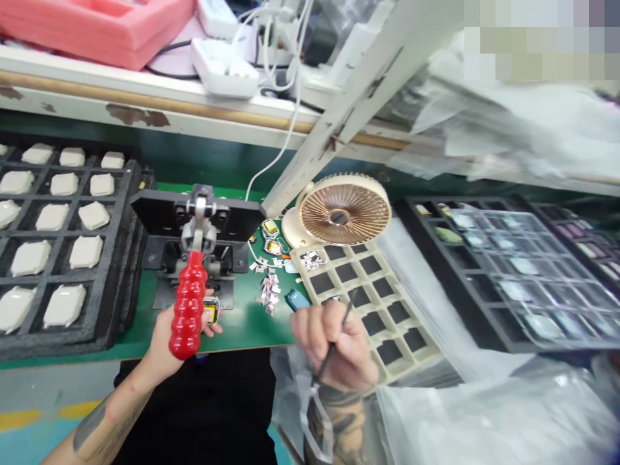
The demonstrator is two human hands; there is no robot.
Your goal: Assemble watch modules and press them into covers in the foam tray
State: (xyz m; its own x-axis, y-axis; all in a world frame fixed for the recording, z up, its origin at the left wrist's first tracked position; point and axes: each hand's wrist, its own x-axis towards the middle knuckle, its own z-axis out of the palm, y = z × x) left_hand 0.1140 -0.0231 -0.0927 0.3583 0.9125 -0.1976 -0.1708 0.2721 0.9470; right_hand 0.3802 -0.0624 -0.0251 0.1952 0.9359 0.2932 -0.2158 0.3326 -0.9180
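My left hand (165, 339) is closed around a small square device with a yellow inside (212, 311), just in front of the black toggle press (198, 219). The press's red ribbed handle (188, 307) hides part of that hand. To the right, my right hand (334, 342) is closed on a thin dark pointed tool (347, 314), slanting up from the fist; its exact kind is unclear. Small white and pink pieces (269, 290) lie scattered on the green mat (252, 332) between the hands. Two similar devices (272, 246) lie behind these pieces.
Black foam trays (104, 284) with white square covers are stacked at left. A cream fan (341, 210) stands behind a beige compartment tray (349, 274). Further right are a dark tray (477, 290) and plastic bags (508, 413). A slanted white post (334, 123) rises to the shelf.
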